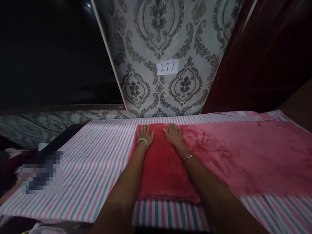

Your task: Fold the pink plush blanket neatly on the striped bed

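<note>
Deep red plush makes up the folded rectangular part of a soft blanket (163, 169), which lies at the middle of a surface spread with a white, pink and grey striped cloth (97, 152). To the right of this folded part, a paler, rosy stretch of plush (258, 156) lies flat over the stripes, with darker, ruffled streaks in its pile close to the fold. The person's left hand (145, 133), wearing a thick, pale, rounded bangle (143, 141) at the wrist, lies palm down near the far left corner of the red section, its fingers spread and extended, with no grip on the fabric that can be seen. The right hand (174, 134) rests likewise, flat and wide open, beside the far edge of the same section; a thin, shiny metal bracelet (188, 157) circles that forearm. A gap of bare red plush separates the two hands, and both arms reach forward across the blanket. Behind stands a wall covered in silvery grey wallpaper (158, 32) with dark ornate medallions, bearing a small white paper label (167, 67) handwritten "277". A large black flat screen (48, 55) fills the upper left, and a glossy dark maroon panel (260, 58) slants at the upper right.
</note>
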Demonstrator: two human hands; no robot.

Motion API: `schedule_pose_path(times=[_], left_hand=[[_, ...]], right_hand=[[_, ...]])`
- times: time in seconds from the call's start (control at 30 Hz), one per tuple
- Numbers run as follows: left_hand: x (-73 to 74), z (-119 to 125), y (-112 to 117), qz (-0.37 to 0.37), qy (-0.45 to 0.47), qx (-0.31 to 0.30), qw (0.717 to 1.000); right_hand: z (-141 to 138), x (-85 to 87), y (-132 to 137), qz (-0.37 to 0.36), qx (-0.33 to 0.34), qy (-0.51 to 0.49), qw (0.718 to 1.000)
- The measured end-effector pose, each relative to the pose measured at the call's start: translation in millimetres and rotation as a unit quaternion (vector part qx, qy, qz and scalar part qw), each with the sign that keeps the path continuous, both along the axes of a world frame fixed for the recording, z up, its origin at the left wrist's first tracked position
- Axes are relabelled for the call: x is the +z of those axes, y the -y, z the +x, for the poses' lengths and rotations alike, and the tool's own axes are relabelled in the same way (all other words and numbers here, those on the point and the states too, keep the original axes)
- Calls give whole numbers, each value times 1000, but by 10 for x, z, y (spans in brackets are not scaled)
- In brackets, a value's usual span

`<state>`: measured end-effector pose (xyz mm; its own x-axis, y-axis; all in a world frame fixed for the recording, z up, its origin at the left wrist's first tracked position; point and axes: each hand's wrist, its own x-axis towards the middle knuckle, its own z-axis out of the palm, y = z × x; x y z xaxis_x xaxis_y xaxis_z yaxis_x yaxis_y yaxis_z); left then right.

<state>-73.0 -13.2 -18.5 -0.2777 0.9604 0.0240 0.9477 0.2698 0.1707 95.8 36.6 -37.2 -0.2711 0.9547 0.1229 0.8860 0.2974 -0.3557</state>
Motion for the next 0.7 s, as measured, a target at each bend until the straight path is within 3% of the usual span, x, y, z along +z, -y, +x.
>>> schedule_pose_path(times=[0.33,0.5,0.6,0.7], left_hand=[[87,-39,-18,-5,38,0,999],[273,-235,40,33,93,-5,995],[370,-338,66,56,85,16,995],[341,-339,58,45,76,13,996]], right_hand=[[-21,80,31,-20,-16,34,999],[-15,306,67,-54,-5,38,998],[-240,474,153,2,35,51,998],[-584,518,262,41,113,60,991]])
